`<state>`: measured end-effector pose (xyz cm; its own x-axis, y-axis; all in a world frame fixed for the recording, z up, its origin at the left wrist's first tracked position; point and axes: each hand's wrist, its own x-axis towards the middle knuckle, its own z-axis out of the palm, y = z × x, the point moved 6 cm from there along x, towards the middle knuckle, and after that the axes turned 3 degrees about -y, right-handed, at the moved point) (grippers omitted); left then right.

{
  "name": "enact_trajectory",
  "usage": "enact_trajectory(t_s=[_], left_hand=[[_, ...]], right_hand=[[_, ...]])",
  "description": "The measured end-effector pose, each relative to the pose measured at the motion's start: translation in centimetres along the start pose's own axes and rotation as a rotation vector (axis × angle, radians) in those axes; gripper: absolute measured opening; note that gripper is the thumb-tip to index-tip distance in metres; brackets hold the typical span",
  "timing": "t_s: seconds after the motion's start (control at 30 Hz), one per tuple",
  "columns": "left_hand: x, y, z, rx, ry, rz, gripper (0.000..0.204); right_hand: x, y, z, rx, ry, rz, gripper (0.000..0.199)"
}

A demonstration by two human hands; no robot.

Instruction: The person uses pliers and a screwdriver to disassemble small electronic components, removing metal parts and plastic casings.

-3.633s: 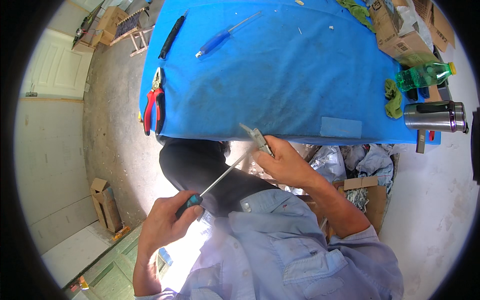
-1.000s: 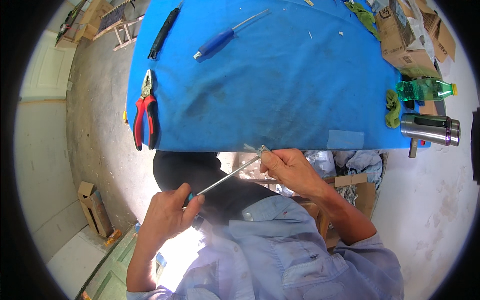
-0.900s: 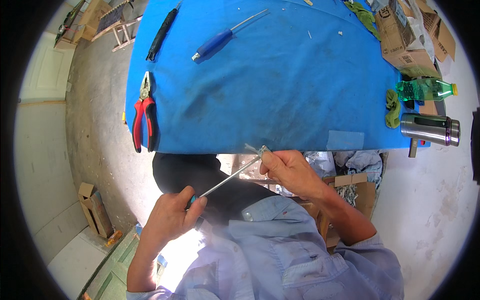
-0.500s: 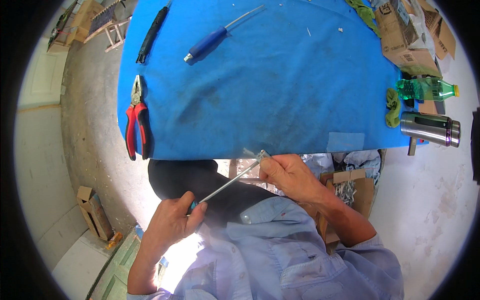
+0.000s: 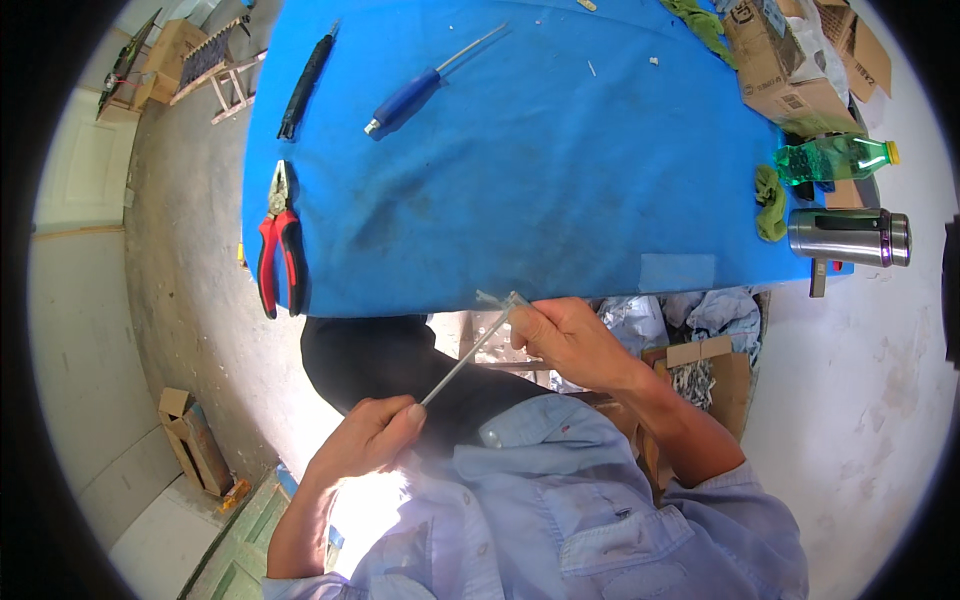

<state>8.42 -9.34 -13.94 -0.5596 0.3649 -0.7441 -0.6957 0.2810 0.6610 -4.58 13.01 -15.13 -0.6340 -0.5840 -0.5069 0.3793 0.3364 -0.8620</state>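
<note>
My left hand (image 5: 372, 437) is closed around the handle of a screwdriver (image 5: 462, 362), whose long thin metal shaft slants up to the right. The handle is hidden in the fist. At the shaft's far end, my right hand (image 5: 570, 340) pinches a small greyish piece (image 5: 515, 300) between thumb and fingers. The tip meets this piece, but its exact kind is too small to make out. Both hands are over my lap, by the near edge of the blue-covered table (image 5: 480, 200).
Red-and-black pliers (image 5: 279, 240), a blue-handled screwdriver (image 5: 410, 100) and a black pen-like tool (image 5: 307, 85) lie on the table's left. At its right are a green bottle (image 5: 835, 160), a steel flask (image 5: 845, 237), a green cloth (image 5: 769, 203) and a cardboard box (image 5: 785, 70).
My left hand has turned and shifted slightly up and right, hiding the teal handle that showed before. My right hand still pinches the small piece. The whole view has shifted a little.
</note>
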Motion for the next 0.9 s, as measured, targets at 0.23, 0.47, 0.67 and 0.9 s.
enact_trajectory(t_s=[0.23,0.47,0.67,0.9], left_hand=[[0.8,-2.8,2.6,-0.239,-0.043,0.036,0.054],[1.9,-3.6,6.3,-0.465,-0.068,0.115,0.06],[1.5,-3.7,8.4,-0.584,-0.037,0.036,0.054],[-0.6,-3.9,7.8,-0.436,0.124,0.109,0.053]], right_hand=[[0.2,1.7,0.0,0.036,0.026,0.032,0.051],[0.4,2.1,0.0,0.095,0.039,0.021,0.052],[0.5,2.8,0.4,0.201,-0.009,0.017,0.048],[-1.3,2.1,1.6,0.5,-0.146,0.002,0.043]])
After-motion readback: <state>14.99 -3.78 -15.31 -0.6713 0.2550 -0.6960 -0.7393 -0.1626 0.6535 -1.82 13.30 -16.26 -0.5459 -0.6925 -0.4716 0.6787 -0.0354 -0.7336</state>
